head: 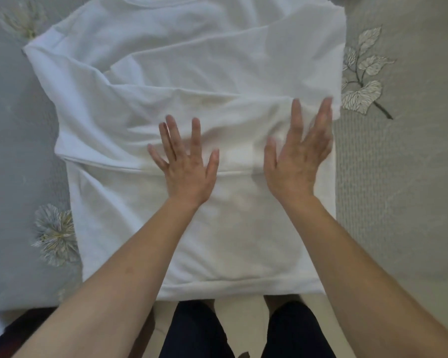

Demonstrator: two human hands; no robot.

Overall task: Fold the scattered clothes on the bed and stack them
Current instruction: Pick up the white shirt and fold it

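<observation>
A white long-sleeved top (181, 73) lies flat on the bed, collar at the far edge and hem near me. Its right side is folded in, and a sleeve lies across the body. My left hand (185, 161) rests flat on the middle of the top with fingers spread and straight. My right hand (299, 148) lies to its right, fingers straight, touching the folded sleeve near the top's right edge. It looks slightly blurred. Neither hand grips the cloth.
The bed cover (398, 177) is grey with leaf and flower prints, such as a flower (55, 233) at the left. A dark red cloth (23, 324) shows at the bottom left corner. My legs in dark trousers (194, 332) stand at the bed's near edge.
</observation>
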